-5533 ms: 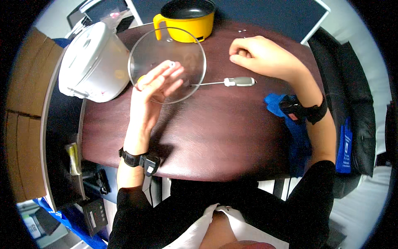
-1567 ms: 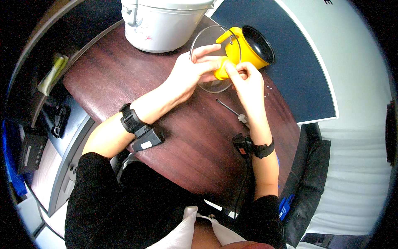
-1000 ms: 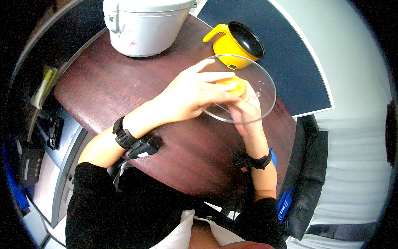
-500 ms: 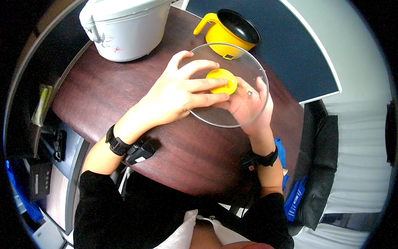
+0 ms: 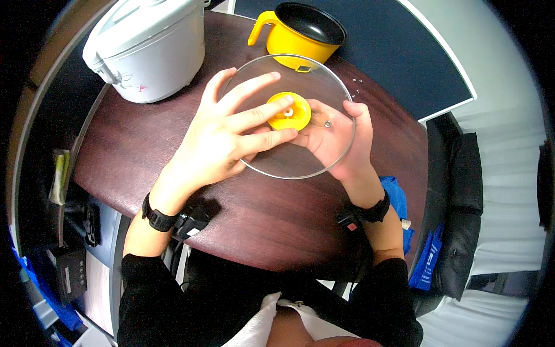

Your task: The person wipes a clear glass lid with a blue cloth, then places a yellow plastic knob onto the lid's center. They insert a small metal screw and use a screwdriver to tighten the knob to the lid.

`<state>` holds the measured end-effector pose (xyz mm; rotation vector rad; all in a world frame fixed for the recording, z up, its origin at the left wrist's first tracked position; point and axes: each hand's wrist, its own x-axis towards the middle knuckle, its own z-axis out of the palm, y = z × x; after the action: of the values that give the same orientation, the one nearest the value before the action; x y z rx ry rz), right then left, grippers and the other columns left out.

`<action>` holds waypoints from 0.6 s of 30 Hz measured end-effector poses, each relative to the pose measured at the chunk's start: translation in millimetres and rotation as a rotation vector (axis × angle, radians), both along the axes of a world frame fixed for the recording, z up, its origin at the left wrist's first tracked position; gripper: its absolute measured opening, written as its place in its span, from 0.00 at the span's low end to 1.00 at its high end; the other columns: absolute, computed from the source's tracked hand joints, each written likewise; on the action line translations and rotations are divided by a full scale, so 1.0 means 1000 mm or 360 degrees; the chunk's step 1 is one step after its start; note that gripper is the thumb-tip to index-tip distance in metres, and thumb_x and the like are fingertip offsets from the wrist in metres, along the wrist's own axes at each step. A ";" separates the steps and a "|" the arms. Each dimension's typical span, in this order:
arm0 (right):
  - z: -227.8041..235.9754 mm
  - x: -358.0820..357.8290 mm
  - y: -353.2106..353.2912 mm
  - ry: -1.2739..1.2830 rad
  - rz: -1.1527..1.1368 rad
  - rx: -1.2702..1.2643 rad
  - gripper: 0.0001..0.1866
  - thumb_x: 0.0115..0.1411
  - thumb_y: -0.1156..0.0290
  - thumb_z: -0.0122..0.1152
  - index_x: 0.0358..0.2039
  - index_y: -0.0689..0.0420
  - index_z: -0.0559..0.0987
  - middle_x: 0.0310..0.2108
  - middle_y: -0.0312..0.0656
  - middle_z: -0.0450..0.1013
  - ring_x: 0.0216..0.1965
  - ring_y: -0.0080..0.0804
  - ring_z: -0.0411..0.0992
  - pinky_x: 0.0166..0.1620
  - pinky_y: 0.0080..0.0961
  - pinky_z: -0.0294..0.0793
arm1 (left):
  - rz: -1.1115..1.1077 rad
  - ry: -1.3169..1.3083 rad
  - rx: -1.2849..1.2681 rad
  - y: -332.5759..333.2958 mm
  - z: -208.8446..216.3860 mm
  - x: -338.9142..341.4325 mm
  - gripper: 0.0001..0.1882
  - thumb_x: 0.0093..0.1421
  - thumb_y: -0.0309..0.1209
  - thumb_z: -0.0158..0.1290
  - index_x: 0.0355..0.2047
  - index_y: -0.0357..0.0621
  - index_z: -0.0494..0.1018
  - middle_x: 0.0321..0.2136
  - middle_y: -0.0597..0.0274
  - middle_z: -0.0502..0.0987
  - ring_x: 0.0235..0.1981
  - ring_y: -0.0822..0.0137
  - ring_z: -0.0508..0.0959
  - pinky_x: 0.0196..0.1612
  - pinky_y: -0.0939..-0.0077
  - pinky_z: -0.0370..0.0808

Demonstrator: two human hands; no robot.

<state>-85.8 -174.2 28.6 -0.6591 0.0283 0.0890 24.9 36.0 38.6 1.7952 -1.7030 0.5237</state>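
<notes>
A clear glass lid (image 5: 280, 161) with a thin metal rim is held above the table between my hands. My left hand (image 5: 211, 136) reaches over it from the left, two fingertips touching a round yellow knob (image 5: 281, 123) near the lid's middle. A small white piece shows in the knob's hollow. The other fingers of that hand are spread, and its thumb is mostly hidden. Under the right part of the lid lies my right hand (image 5: 354, 141), its thumb at the rim and its palm seen through the glass. A small metal ring (image 5: 328, 124) sits in the lid beside the knob.
A yellow pot (image 5: 295, 46) with a black inside and a side handle stands at the far edge of the brown table (image 5: 277, 231). A white rice cooker (image 5: 153, 61) is at the far left. Small white bits (image 5: 356, 89) lie right of the pot.
The view has shifted a little, so things sit further left. More of the knob's hollow and its white piece now shows under my left fingers. My right thumb has come to the lid's rim.
</notes>
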 end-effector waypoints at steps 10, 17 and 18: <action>0.002 -0.006 -0.006 -0.0079 -0.0133 0.0089 0.33 0.58 0.55 0.34 0.50 0.74 0.69 0.54 0.60 0.69 0.56 0.56 0.68 0.60 0.56 0.65 | 0.0161 0.0718 -0.0407 -0.007 -0.006 0.002 0.41 0.48 0.26 0.57 0.65 0.46 0.58 0.64 0.49 0.60 0.66 0.49 0.58 0.67 0.56 0.54; -0.002 -0.010 -0.006 -0.0172 -0.0157 0.0103 0.31 0.58 0.55 0.36 0.48 0.71 0.70 0.54 0.59 0.69 0.56 0.55 0.68 0.60 0.56 0.66 | -0.1147 0.3295 -0.0479 -0.012 -0.018 0.006 0.40 0.61 0.51 0.41 0.66 0.36 0.53 0.62 0.42 0.62 0.61 0.49 0.66 0.55 0.40 0.70; -0.004 -0.010 -0.007 -0.0209 -0.0137 0.0124 0.31 0.58 0.55 0.36 0.48 0.70 0.70 0.54 0.59 0.69 0.55 0.55 0.69 0.60 0.55 0.66 | -0.1169 0.3396 -0.0433 -0.015 -0.015 0.002 0.38 0.62 0.50 0.40 0.65 0.36 0.55 0.61 0.42 0.63 0.59 0.49 0.68 0.54 0.40 0.71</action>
<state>-95.9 -181.2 24.3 -0.5839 -0.0728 -0.0359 26.9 21.5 24.0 0.4969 -0.4079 -1.0962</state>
